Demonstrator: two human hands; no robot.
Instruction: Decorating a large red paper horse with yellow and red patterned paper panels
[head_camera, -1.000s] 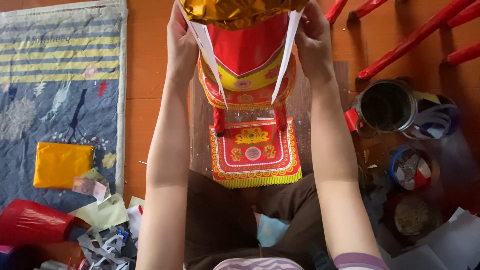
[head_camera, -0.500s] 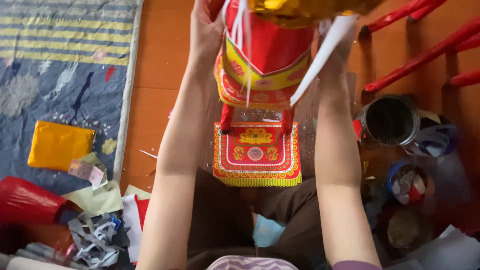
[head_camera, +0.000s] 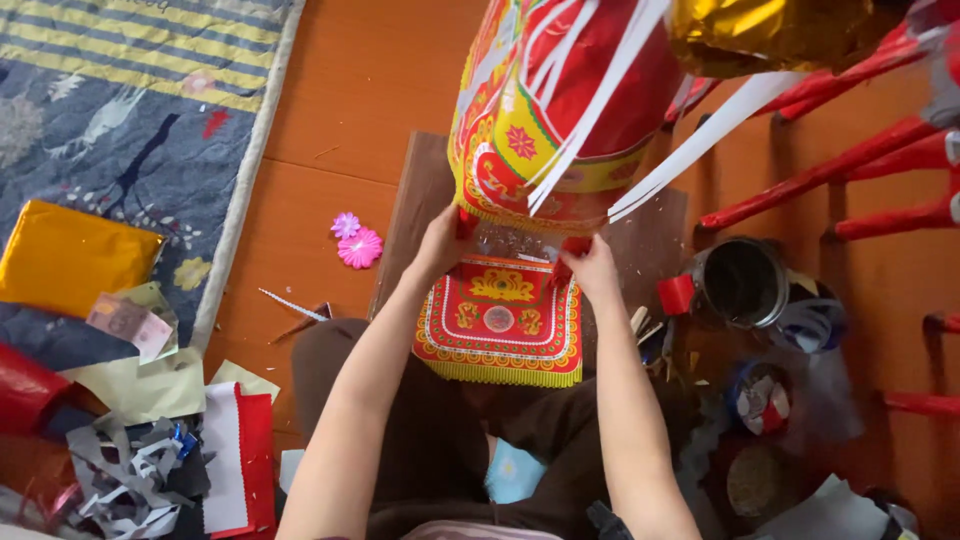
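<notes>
Hands come first, nearest the camera: the left hand (head_camera: 440, 240) and the right hand (head_camera: 590, 268) are both closed on the bottom rim of a large red and yellow paper figure with printed ornament (head_camera: 560, 110), pinching it at two red tabs, one hand at each lower corner. That figure hangs tilted over the lap and the floor, its lower edge just above a square red and gold printed paper base with a yellow fringe (head_camera: 500, 318), which lies flat on a brown cardboard sheet (head_camera: 420, 200); whether rim and base touch cannot be told. As a judgement, the body looks largely made, with its printed panels joined and several white paper strips (head_camera: 690, 140) trailing from it, while it does not yet seem fastened to the base. To the left on the orange wooden floor (head_camera: 340, 90) lie two small pink paper flowers (head_camera: 355, 240), a heap of grey and white paper scraps (head_camera: 130, 470), and one folded sheet of gold foil paper (head_camera: 70, 255) on a blue striped mat (head_camera: 120, 90). To the right stands one dark metal pot with a red handle (head_camera: 745, 285), with two smaller round containers (head_camera: 760, 395) near it. Farther off, a crumpled gold foil piece (head_camera: 780, 30) tops the figure, beside several red painted sticks (head_camera: 830, 180).
</notes>
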